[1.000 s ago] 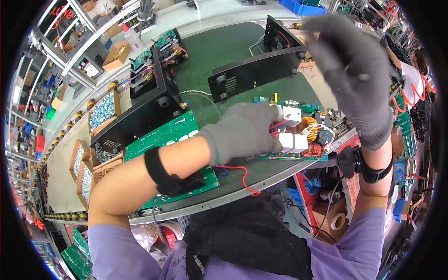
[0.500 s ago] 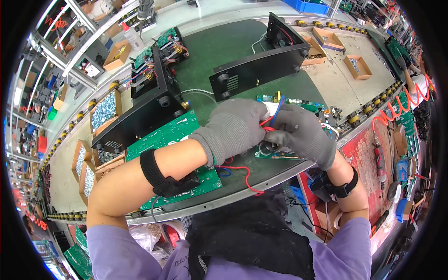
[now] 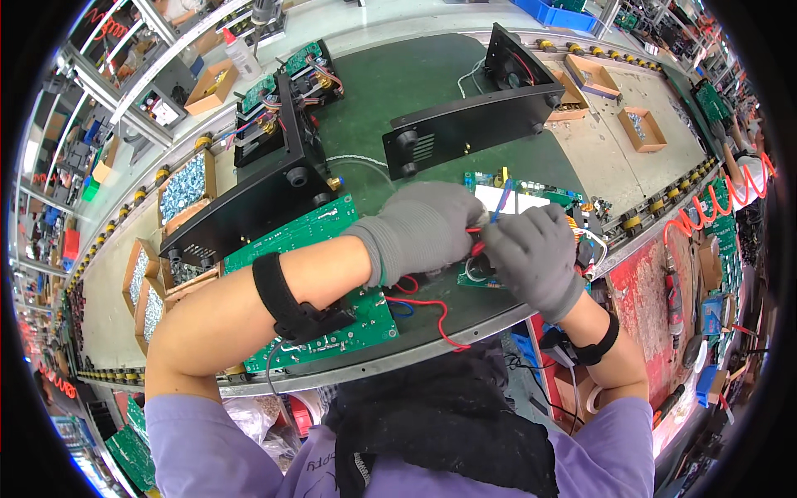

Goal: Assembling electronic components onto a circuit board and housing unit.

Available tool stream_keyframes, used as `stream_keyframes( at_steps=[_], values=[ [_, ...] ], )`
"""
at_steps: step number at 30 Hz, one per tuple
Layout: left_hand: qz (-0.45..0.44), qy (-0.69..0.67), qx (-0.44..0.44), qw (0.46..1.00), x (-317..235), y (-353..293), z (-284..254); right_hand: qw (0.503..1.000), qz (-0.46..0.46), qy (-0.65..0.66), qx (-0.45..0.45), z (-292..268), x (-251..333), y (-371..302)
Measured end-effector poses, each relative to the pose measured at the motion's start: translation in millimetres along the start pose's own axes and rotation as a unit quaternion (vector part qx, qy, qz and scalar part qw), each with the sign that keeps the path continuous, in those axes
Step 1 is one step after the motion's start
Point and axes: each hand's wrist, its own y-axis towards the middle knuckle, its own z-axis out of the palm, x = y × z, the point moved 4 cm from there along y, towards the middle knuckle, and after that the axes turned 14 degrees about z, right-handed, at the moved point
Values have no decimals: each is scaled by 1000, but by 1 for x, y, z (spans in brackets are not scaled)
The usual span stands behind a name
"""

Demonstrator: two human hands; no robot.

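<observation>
Both my hands wear grey knitted gloves and meet over a populated circuit board point(image 3: 477, 280) near the table's front edge. My left hand point(image 3: 433, 222) is closed, its fingertips pinching red wires point(image 3: 476, 241). Close against it, my right hand point(image 3: 535, 259) has its fingers curled round the same wires, slightly blurred. A blue wire point(image 3: 503, 202) rises between the hands, in front of a white flat piece point(image 3: 528, 202) on the board. Beneath my left forearm lies a larger green circuit board point(image 3: 365, 319). Loose red wire point(image 3: 438, 309) trails beside it to the table edge.
Two black metal chassis stand on the green mat, one at left point(image 3: 249, 203) and one at the back point(image 3: 473, 124). Open boxes of screws point(image 3: 184, 189) line the left side. More cardboard boxes point(image 3: 642, 129) stand at right. A coiled orange hose point(image 3: 716, 203) hangs far right.
My right hand has turned over, its back and knuckles now facing up, and the white piece on the board shows more. My left hand stays almost in place on the wires.
</observation>
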Motion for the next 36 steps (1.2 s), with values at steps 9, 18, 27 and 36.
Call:
stream_keyframes(
  at_steps=[9, 18, 27, 36],
  values=[
    [-32, -268, 27, 962, -3, -2, 4, 965, 246, 69, -58, 0, -45, -10],
    [-98, -435, -135, 885, 12, -16, -12, 954, 250, 131, 102, 18, -56, -9],
    [-54, -215, -84, 972, -18, -12, -5, 947, 276, 123, 110, 20, -54, -9],
    [78, 90, -125, 985, -28, 4, -5, 944, 277, 108, 143, 24, -55, -10]
  ],
)
